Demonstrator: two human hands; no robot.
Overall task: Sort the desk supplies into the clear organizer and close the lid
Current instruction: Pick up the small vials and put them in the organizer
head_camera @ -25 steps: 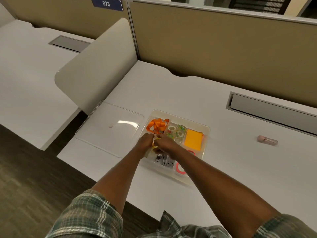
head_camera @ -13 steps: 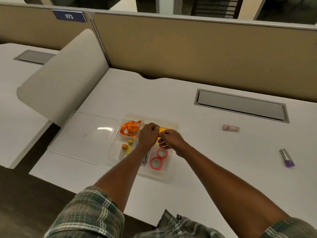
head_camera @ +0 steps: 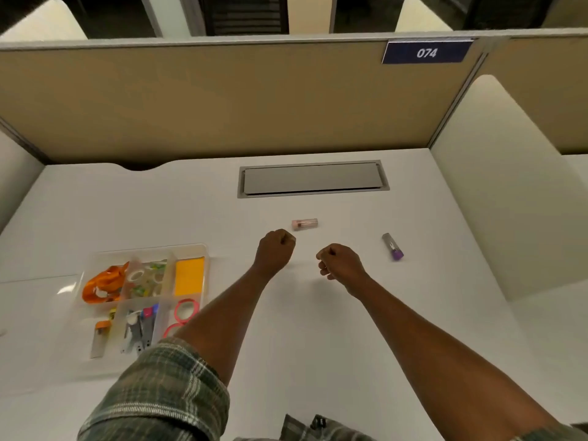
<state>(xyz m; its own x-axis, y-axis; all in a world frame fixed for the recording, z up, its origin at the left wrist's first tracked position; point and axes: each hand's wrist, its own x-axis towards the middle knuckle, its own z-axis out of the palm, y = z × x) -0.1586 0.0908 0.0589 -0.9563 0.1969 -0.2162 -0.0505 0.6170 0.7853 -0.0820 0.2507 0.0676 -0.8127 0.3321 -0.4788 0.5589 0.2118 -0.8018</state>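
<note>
Upper right of the frame: "074", in white slanted digits, on a dark blue rectangular nameplate (head_camera: 426,52). Fixed flat against the tan partition panel (head_camera: 222,100), at its top edge just under the grey rail (head_camera: 191,44), and just left of the grey post (head_camera: 458,97) between two panels. Digits centred on the plate, sharp enough to read plainly.
</note>
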